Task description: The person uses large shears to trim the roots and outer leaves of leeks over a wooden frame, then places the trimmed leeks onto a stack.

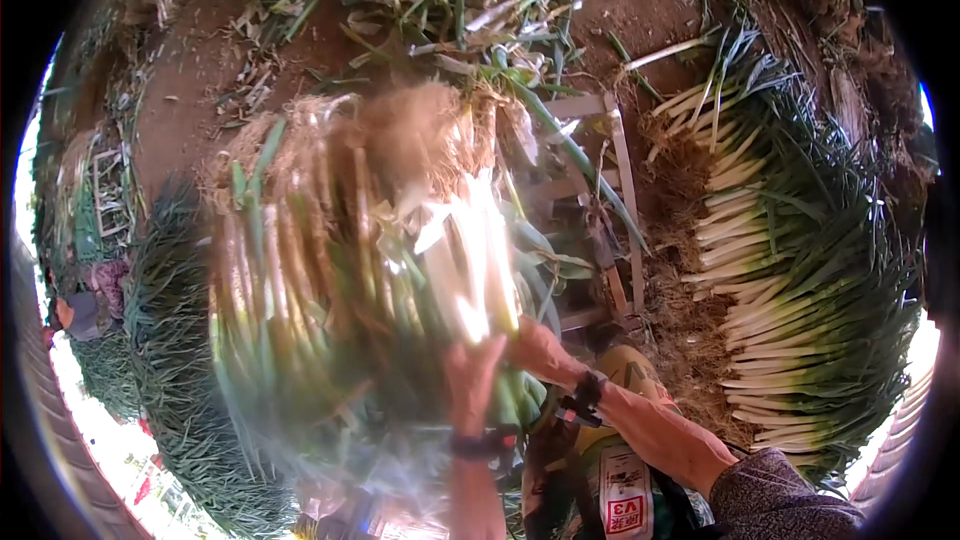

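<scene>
My left hand [474, 367], with a dark band at the wrist, is on a bunch of green onions [472, 262] at the centre. My right hand [536, 349], also banded at the wrist, touches the right side of the same bunch. The bunch has bright white stalks, and its tangled roots point away from me. Glare and blur hide the fingers, so a firm grip cannot be made out. Left of the bunch lies a wide pile of unsorted-looking green onions [300, 277] with brown roots and green leaves.
A long row of white-stalked green onions [780, 315] lies on the right. Behind my right hand is a metal frame [630, 195]. Loose leaf scraps [450, 0] cover soil at the top. Another leafy row [180, 360] runs left, with a person [86, 311] beyond it.
</scene>
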### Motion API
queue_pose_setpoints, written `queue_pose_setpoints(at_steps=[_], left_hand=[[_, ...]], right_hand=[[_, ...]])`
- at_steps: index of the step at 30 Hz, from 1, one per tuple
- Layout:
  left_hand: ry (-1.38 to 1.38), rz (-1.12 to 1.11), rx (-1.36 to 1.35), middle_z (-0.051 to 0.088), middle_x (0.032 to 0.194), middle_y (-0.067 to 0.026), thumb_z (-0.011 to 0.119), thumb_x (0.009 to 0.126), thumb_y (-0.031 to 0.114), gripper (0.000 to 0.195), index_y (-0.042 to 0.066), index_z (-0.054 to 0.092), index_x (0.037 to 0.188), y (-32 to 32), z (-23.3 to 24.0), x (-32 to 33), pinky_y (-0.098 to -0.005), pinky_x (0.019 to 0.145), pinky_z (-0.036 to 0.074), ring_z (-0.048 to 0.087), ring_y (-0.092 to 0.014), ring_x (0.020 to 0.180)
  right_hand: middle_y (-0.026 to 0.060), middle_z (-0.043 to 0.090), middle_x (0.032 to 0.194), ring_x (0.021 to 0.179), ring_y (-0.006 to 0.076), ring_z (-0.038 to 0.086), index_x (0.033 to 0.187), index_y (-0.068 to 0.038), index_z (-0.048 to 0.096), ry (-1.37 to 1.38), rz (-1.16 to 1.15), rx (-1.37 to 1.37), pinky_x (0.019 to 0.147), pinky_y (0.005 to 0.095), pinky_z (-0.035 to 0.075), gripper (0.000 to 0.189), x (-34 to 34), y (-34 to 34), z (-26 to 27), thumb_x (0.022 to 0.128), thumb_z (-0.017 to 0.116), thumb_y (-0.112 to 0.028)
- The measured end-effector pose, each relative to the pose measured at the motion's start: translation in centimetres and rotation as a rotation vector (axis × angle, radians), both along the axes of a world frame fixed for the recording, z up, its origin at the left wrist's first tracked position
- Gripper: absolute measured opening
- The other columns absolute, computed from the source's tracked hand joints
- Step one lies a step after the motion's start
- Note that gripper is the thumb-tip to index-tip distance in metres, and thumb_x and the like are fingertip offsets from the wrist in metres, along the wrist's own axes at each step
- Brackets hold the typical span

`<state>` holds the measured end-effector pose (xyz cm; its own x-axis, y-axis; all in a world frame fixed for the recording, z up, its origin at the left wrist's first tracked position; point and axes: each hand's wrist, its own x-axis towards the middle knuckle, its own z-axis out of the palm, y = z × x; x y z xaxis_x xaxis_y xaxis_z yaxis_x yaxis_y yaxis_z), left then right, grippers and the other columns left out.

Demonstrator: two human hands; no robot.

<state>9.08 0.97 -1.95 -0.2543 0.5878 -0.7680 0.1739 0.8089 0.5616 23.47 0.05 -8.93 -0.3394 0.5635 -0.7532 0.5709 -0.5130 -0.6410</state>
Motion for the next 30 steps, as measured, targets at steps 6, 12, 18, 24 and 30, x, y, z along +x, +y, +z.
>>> queue_pose_setpoints(at_steps=[6, 12, 18, 24, 30], left_hand=[[-0.062, 0.028, 0.018, 0.07, 0.104, -0.013, 0.086, 0.077, 0.036, 0.055, -0.004, 0.066, 0.109, 0.1, 4.9, -0.7, -0.0345, 0.086, 0.053, 0.067, -0.024, 0.094], [0.099, -0.164, 0.043, 0.069, 0.1, -0.0128, 0.089, 0.074, 0.034, 0.071, 0.0, 0.053, 0.124, -1.3, 7.2, -2.0, -0.0352, 0.075, 0.057, 0.066, -0.021, 0.088], [0.189, -0.085, 0.173, 0.067, 0.097, -0.0059, 0.093, 0.068, 0.023, 0.07, 0.001, 0.055, 0.123, -6.2, 7.3, -4.4, -0.0312, 0.073, 0.054, 0.064, -0.015, 0.084], [0.16, -0.051, 0.11, 0.067, 0.101, -0.0043, 0.089, 0.065, 0.006, 0.065, 0.002, 0.059, 0.123, -9.3, 10.9, -9.0, -0.0296, 0.073, 0.055, 0.065, -0.016, 0.087], [0.01, -0.086, 0.221, 0.068, 0.103, -0.0041, 0.089, 0.063, 0.006, 0.069, 0.001, 0.06, 0.125, -12.0, 14.1, -10.1, -0.03, 0.08, 0.053, 0.065, -0.015, 0.092]], right_hand=[[0.0134, 0.067, 0.109, 0.088, 0.0212, 0.071, 0.12, -0.001, 0.059, 0.295, 0.182, -0.138, 0.069, 0.0336, 0.059, 0.053, 0.9, 0.5, 3.8, 0.084, 0.08, -0.033], [0.0163, 0.061, 0.121, 0.091, 0.0225, 0.071, 0.131, -0.002, 0.051, 0.502, 0.295, -0.182, 0.069, 0.034, 0.06, 0.069, 1.1, 1.2, 7.9, 0.081, 0.083, -0.035], [0.0191, 0.056, 0.133, 0.095, 0.0239, 0.071, 0.143, -0.002, 0.042, 0.569, 0.369, -0.063, 0.069, 0.0344, 0.062, 0.085, -0.1, 0.9, 12.1, 0.078, 0.086, -0.037], [0.022, 0.051, 0.145, 0.099, 0.0252, 0.072, 0.154, -0.003, 0.034, 0.248, 0.137, 0.516, 0.068, 0.0347, 0.063, 0.102, 0.7, 7.5, 16.7, 0.075, 0.088, -0.039], [0.028, 0.045, 0.144, 0.074, 0.0279, 0.066, 0.157, 0.005, 0.013, 0.329, 0.326, 0.715, 0.06, 0.0344, 0.059, 0.113, -0.6, 17.4, 20.5, 0.08, 0.083, -0.039]])
